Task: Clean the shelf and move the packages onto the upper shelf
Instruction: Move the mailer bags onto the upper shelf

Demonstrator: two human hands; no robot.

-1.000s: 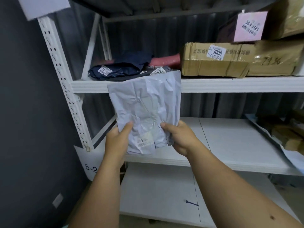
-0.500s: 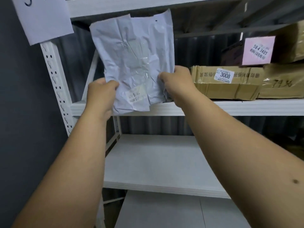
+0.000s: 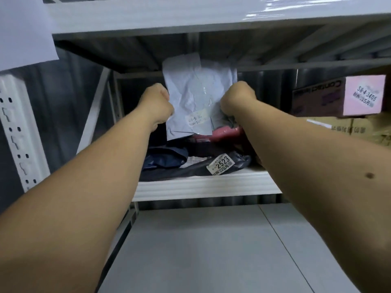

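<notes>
A crumpled grey mailer bag [image 3: 196,98] with a small white label stands upright inside the upper shelf bay, over the pile of parcels there. My left hand [image 3: 157,104] grips its left edge and my right hand [image 3: 237,100] grips its right edge, both arms stretched forward. Below it lie a pink parcel [image 3: 226,132], a dark blue bag [image 3: 165,159] and a dark bag with a label reading 2523 [image 3: 220,164], all on the upper shelf [image 3: 203,185]. The white lower shelf [image 3: 211,250] spreads under my arms.
To the right on the upper shelf sit a dark box with a pink label [image 3: 338,96] and brown cartons [image 3: 359,130]. A white shelf beam [image 3: 190,15] crosses overhead. The perforated upright [image 3: 17,134] and a paper sign [image 3: 23,30] stand at left.
I have lifted the grey bag from chest height in front of the shelves up and forward into the upper shelf bay. My view has moved closer and tilted up.
</notes>
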